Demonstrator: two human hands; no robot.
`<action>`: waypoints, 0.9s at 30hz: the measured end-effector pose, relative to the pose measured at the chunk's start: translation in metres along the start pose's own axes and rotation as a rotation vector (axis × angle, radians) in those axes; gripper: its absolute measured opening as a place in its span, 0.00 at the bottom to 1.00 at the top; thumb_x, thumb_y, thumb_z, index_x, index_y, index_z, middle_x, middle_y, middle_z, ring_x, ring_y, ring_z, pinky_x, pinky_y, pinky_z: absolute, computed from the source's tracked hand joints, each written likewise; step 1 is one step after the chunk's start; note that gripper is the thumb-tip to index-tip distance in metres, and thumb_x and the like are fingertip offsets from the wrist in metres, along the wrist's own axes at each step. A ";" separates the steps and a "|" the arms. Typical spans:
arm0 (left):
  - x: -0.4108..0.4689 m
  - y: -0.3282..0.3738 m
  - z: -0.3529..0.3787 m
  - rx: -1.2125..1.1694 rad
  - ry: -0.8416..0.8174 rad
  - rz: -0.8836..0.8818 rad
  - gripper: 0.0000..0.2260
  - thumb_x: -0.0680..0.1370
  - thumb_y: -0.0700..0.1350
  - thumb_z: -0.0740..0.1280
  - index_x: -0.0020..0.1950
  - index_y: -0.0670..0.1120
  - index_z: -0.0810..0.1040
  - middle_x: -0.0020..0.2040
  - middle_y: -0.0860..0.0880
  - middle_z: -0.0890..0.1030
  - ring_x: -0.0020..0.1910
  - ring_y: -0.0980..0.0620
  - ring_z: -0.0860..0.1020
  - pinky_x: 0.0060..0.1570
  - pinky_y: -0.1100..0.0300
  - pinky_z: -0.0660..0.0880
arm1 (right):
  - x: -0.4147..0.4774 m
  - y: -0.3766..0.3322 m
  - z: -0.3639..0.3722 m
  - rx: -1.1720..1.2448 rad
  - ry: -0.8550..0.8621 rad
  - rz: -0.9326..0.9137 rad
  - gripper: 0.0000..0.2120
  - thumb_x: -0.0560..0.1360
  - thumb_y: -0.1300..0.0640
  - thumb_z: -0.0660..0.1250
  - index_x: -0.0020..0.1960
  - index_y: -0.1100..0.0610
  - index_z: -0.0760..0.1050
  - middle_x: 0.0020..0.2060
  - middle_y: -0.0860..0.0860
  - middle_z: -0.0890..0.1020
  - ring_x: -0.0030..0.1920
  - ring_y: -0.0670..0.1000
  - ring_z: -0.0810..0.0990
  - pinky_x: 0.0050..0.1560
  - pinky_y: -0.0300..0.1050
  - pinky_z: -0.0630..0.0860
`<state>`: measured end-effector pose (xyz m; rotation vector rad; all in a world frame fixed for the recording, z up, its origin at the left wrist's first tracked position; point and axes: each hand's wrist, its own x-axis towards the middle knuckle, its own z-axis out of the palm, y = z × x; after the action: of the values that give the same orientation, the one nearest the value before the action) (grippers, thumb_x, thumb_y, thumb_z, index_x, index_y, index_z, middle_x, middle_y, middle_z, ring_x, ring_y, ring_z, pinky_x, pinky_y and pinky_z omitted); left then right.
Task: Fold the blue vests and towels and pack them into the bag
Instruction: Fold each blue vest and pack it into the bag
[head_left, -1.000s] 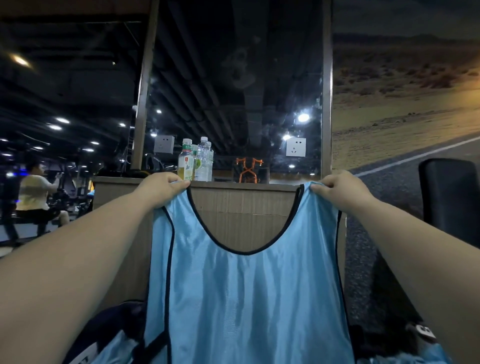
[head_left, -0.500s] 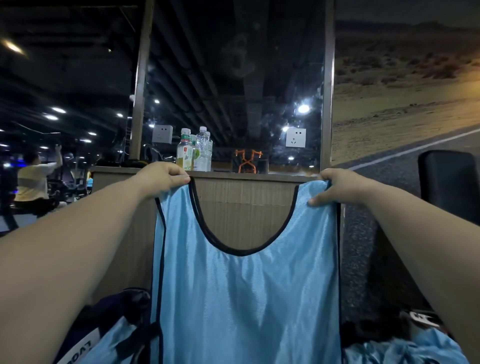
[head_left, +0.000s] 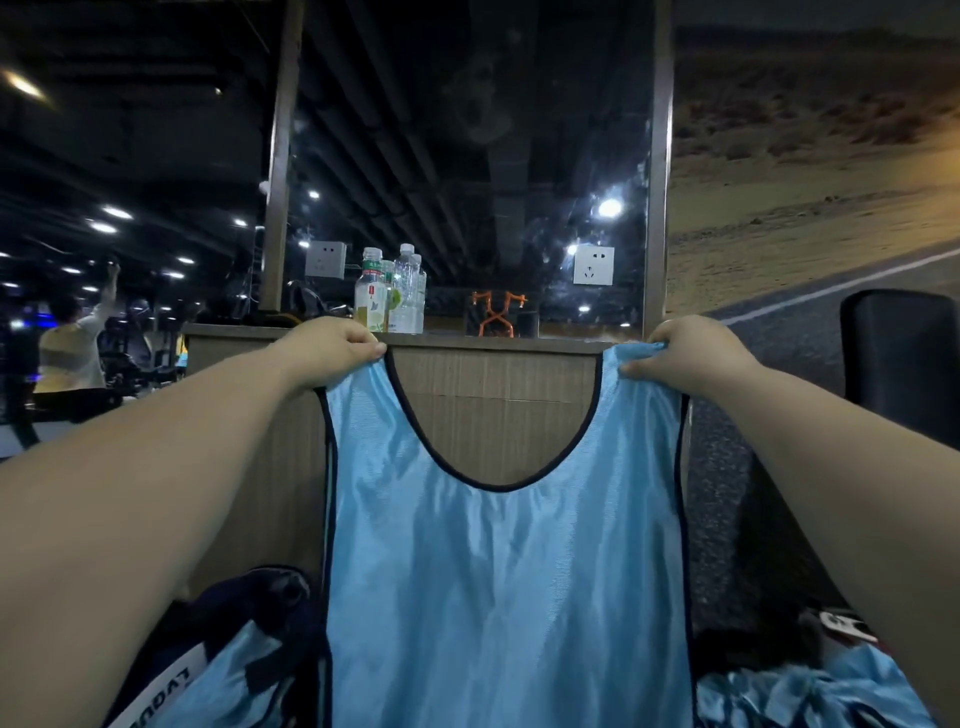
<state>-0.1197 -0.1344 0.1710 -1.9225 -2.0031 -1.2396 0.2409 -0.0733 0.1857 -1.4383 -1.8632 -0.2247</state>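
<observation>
A light blue vest (head_left: 509, 587) with black trim hangs flat in front of me, its neckline facing me. My left hand (head_left: 332, 348) pinches its left shoulder strap and my right hand (head_left: 685, 353) grips the right strap, both at the same height. A dark bag (head_left: 244, 613) lies low on the left with blue cloth at its mouth. More crumpled blue vests (head_left: 789, 696) lie at the lower right, partly hidden by my right arm.
A wooden counter (head_left: 498, 405) stands behind the vest, with plastic bottles (head_left: 389, 296) on its top against a mirror. A black padded seat (head_left: 904, 374) is at the right. A person in a light shirt (head_left: 72, 353) is far off to the left.
The vest stays stretched between my hands. The shoulder straps have been drawn tauter and level, and more of the blue pile at the lower right has come into view.
</observation>
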 end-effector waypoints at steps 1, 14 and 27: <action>0.001 0.002 0.003 -0.087 -0.019 -0.013 0.10 0.80 0.53 0.65 0.50 0.48 0.80 0.46 0.51 0.78 0.44 0.54 0.75 0.46 0.58 0.70 | -0.001 -0.002 0.001 0.014 0.008 0.006 0.20 0.71 0.43 0.73 0.53 0.57 0.78 0.44 0.51 0.78 0.42 0.49 0.75 0.34 0.42 0.66; -0.001 0.074 0.055 -0.753 -0.184 -0.296 0.08 0.77 0.44 0.70 0.52 0.41 0.79 0.39 0.45 0.81 0.35 0.50 0.78 0.53 0.55 0.76 | -0.019 -0.074 0.032 0.367 -0.113 0.013 0.08 0.74 0.53 0.69 0.47 0.57 0.75 0.36 0.53 0.76 0.31 0.51 0.72 0.30 0.44 0.69; -0.007 0.090 0.081 -0.684 -0.210 -0.155 0.04 0.76 0.44 0.72 0.44 0.45 0.80 0.48 0.44 0.82 0.46 0.47 0.78 0.50 0.54 0.75 | -0.027 -0.095 0.064 0.659 -0.079 0.128 0.09 0.77 0.59 0.58 0.55 0.53 0.73 0.42 0.51 0.76 0.31 0.51 0.70 0.29 0.42 0.66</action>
<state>-0.0035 -0.1029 0.1552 -2.2778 -2.0219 -2.0525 0.1294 -0.0914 0.1513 -1.0991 -1.6703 0.4760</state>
